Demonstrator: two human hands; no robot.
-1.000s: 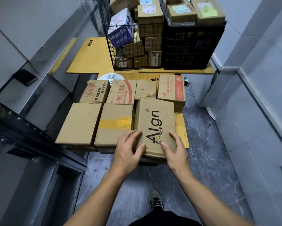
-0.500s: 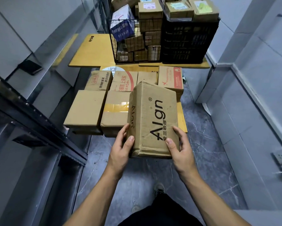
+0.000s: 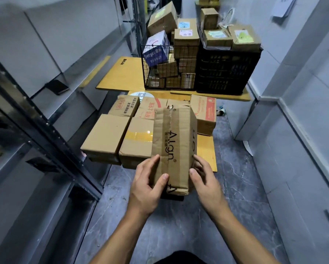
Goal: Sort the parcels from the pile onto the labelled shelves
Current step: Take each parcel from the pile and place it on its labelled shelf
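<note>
A brown cardboard parcel printed "Align" (image 3: 174,141) is lifted above the pile, turned so a taped narrow face looks up at me. My left hand (image 3: 148,181) grips its near left edge and my right hand (image 3: 203,178) holds its near right side. Below it lie several brown parcels (image 3: 106,136) on a yellow board (image 3: 209,149) close to the floor. Metal shelves (image 3: 51,103) run along the left wall.
At the back a wire basket (image 3: 167,73) and a black crate (image 3: 226,71) are packed with parcels on a higher yellow board (image 3: 121,75). A dark phone-like object (image 3: 58,86) lies on a left shelf. A white wall is on the right, with grey marbled floor beneath me.
Both hands lifted the "Align" parcel off the pile and rolled it, so the printed top face now points right and a taped side faces up.
</note>
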